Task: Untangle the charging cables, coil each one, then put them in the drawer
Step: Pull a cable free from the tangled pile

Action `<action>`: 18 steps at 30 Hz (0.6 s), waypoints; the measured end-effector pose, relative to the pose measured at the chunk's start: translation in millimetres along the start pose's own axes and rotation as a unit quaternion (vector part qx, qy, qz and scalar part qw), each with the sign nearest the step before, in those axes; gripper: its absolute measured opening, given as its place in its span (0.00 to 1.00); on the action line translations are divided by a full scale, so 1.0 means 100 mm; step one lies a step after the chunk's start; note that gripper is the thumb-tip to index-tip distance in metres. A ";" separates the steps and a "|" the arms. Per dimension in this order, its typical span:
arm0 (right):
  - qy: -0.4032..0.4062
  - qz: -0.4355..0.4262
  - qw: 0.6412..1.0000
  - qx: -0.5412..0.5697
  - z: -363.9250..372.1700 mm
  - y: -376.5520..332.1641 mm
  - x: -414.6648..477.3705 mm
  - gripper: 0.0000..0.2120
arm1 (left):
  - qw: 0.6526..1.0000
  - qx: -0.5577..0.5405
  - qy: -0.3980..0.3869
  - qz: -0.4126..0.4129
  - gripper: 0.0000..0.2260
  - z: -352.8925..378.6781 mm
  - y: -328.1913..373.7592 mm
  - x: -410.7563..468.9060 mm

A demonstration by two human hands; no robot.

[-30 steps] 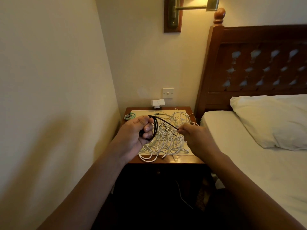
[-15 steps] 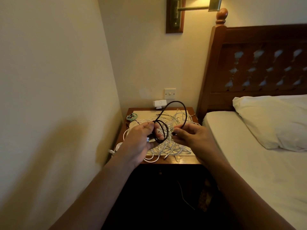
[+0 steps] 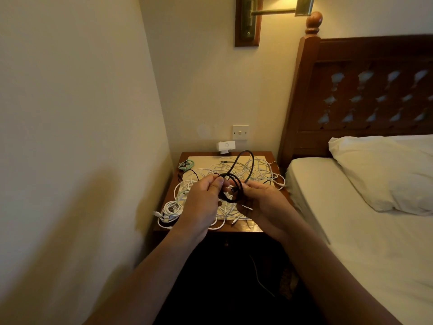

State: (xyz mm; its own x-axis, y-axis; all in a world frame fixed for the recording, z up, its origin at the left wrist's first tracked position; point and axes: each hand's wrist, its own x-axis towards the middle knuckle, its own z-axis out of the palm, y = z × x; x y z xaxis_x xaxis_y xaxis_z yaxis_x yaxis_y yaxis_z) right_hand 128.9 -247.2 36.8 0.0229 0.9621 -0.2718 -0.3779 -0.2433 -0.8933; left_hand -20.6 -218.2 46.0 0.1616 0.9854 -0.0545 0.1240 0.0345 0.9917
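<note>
1. White first: a bundled white cable (image 3: 172, 208) sits on the front left corner of the nightstand (image 3: 248, 228), with a strand or two spilling past its left edge.
2. At the nightstand's back left corner, a small green cable (image 3: 186, 165) lies wound up.
3. Now the left hand (image 3: 203, 200), above the front half of the nightstand. Its fingers are curled and the thumb is pressed down, pinching the black cable (image 3: 246, 151) at the top of its small loops.
4. That black cable is up in the air over the middle of the nightstand, with a few tight loops between the two hands and one taller loop arching toward the back edge.
5. The right hand (image 3: 264, 202), above the nightstand's front right, has its fingers folded in, gripping the black cable right beside the loops.
6. Beneath both hands, a loose tangle of white cables (image 3: 255, 170) sprawls over a pale mat (image 3: 203, 160) on the nightstand's top.
7. Against the nightstand's right side stands a bed (image 3: 351, 231) with a white pillow (image 3: 386, 172).
</note>
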 end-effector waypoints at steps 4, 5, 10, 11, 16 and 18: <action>-0.009 0.023 1.000 0.008 0.03 -0.02 0.00 0.13 | 0.999 0.022 0.011 0.037 0.13 0.00 -0.03 0.01; -0.012 0.022 1.000 -0.008 0.04 -0.01 -0.01 0.13 | 0.999 0.022 0.008 0.042 0.13 -0.01 -0.03 0.01; 0.012 -0.060 0.978 -0.199 0.09 0.01 -0.01 0.14 | 0.996 0.051 0.014 0.067 0.13 -0.01 -0.07 0.04; 0.028 -0.089 0.959 -0.267 0.09 0.01 -0.01 0.15 | 0.995 0.065 0.028 0.076 0.13 -0.02 -0.07 0.06; 0.000 -0.151 0.861 -0.486 -0.07 -0.02 -0.14 0.13 | 0.992 0.034 0.106 0.058 0.12 -0.33 -0.02 0.39; 0.014 -0.164 0.833 -0.528 -0.22 -0.05 -0.22 0.12 | 0.990 -0.053 0.126 0.025 0.10 -0.58 0.01 0.57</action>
State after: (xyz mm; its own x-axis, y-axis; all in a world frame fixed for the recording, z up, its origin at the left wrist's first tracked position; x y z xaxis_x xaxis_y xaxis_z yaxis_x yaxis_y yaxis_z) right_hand 150.3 -269.5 39.0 -0.0075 0.9985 0.0535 0.6784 0.0444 -0.7333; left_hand -67.7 -152.2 50.2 -0.0867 0.9961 0.0131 0.0159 -0.0118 0.9998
